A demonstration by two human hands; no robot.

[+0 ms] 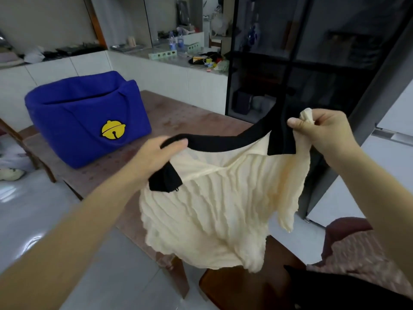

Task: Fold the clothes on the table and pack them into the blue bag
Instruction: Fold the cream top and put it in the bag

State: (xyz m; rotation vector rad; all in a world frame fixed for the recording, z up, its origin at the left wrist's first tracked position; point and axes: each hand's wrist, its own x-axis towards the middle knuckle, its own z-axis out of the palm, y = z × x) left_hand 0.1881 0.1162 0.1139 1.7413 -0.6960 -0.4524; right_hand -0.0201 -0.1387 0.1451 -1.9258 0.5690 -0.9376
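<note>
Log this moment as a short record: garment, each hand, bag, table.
garment: cream top with black trim, held up unfolded, hanging loose
left hand: grips one end of the black trim
right hand: pinches cream fabric at the trim's other end
bag: blue bag with yellow bell patch, upright on the table, top open
table: brown table, bag at its far left
task state: top not yet folded

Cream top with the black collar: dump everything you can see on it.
The cream top is crinkled, light-looking fabric with a black collar ending in flat tabs. Unfolded, it hangs in the air over the near edge of the table, hem loose and wavy. The left hand holds the collar's left part; the right hand pinches bunched cream fabric by the collar's other end.
</note>
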